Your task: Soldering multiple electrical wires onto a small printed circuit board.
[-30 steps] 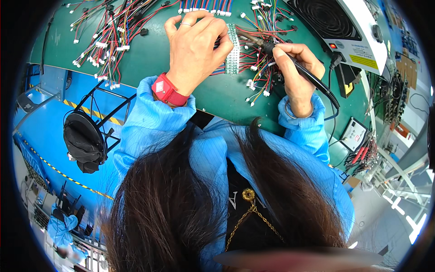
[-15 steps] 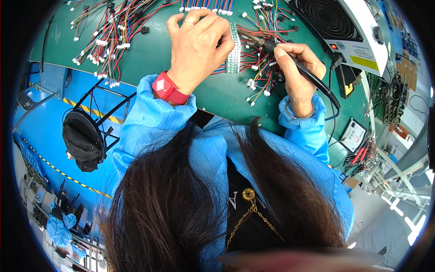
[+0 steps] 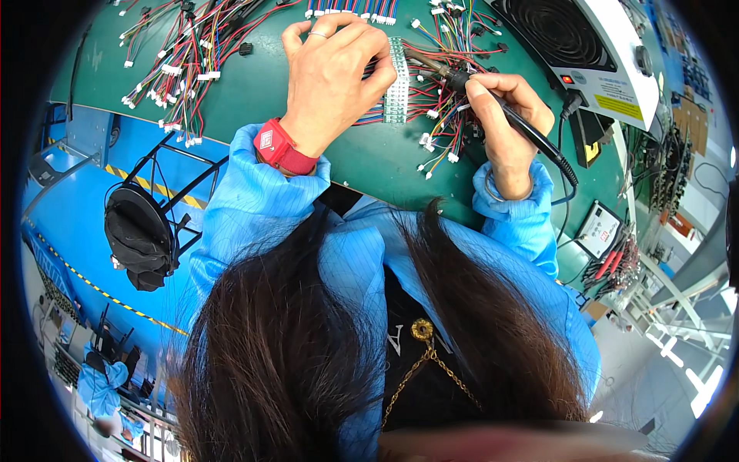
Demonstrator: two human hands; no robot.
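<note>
Left hand (image 3: 332, 88): bent over the left edge of a pale green strip of small circuit boards (image 3: 396, 96), thumb and forefinger curled toward each other. Fingertips partly hidden; cannot tell whether they pinch a wire or only steady the strip. Red band (image 3: 283, 148) on that wrist.

Right hand (image 3: 508, 127): closed round the black handle of a soldering iron (image 3: 459, 82), metal end aimed left at the upper part of the strip. Contact too small to make out.

Strip lies on the green tabletop (image 3: 265, 92), between the two hands, its long side running away from the person. Loose wires with white plugs (image 3: 431, 142) spread to its right; a larger wire bundle (image 3: 185, 85) lies well apart at left. Fan box (image 3: 627, 73) beyond the right hand, small control box (image 3: 599, 229) nearer the person.

Step in hand, by my reading: joining wires to the boards, one pad at a time. Next move seems to call for a still left hand, wire end flat on its pad, and brief, light heat clear of the fingers.
</note>
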